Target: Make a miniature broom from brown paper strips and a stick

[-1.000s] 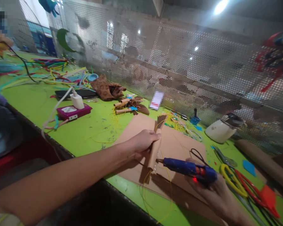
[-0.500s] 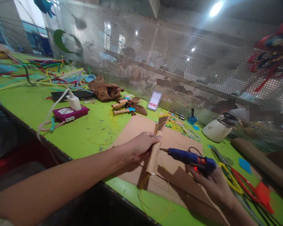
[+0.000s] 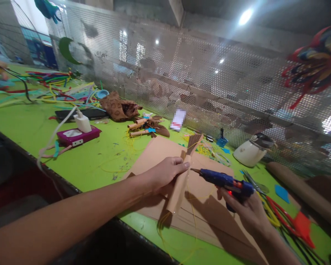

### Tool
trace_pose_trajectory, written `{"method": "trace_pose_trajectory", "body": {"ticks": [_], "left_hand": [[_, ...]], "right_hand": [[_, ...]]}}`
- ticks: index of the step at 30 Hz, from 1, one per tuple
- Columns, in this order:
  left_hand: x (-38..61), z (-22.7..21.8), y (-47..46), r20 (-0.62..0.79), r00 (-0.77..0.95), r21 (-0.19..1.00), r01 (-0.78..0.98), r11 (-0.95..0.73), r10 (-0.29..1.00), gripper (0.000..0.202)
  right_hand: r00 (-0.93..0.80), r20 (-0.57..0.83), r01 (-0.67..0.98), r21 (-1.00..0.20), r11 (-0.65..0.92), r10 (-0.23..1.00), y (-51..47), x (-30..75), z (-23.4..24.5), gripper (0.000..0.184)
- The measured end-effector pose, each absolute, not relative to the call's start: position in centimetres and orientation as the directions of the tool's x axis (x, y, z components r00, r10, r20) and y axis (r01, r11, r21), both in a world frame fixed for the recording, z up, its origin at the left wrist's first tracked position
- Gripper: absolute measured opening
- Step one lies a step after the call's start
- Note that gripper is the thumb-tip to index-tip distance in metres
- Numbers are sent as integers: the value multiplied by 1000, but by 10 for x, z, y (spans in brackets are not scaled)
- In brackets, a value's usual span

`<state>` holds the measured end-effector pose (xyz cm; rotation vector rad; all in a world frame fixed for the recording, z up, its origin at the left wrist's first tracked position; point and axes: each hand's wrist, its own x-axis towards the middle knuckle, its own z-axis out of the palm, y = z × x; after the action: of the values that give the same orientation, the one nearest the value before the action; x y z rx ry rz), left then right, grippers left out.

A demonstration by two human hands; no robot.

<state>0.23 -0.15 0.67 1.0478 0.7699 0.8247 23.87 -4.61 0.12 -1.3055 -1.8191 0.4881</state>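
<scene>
Tan paper roll (image 3: 179,191) in L hand (image 3: 165,175) grip; R hand (image 3: 249,213) grip round blue glue gun (image 3: 223,180), nozzle just right of roll.

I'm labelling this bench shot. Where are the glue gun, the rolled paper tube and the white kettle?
glue gun (image 3: 220,179): head view, blue barrel.
paper tube (image 3: 178,192): head view, lower half.
white kettle (image 3: 248,154): head view, side wall.

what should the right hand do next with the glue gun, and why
Probably ease the glue gun in the right hand a touch left, nozzle onto the paper roll just below its brown fringe. The nozzle sits just short of the roll, the left hand grips it tilted over the cardboard sheet, and the gun's red light is lit.
</scene>
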Motion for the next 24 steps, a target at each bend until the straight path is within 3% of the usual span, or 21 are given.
{"method": "trace_pose_trajectory", "body": {"ticks": [16, 24], "left_hand": [[2, 5, -1, -84, 545, 960, -181, 214, 834, 31], [1, 3, 4, -61, 539, 974, -150, 167, 840, 32]], "right_hand": [[-2, 400, 574, -750, 329, 916, -43, 236, -1, 34], [-135, 387, 629, -678, 381, 912, -45, 238, 2, 32]]}}
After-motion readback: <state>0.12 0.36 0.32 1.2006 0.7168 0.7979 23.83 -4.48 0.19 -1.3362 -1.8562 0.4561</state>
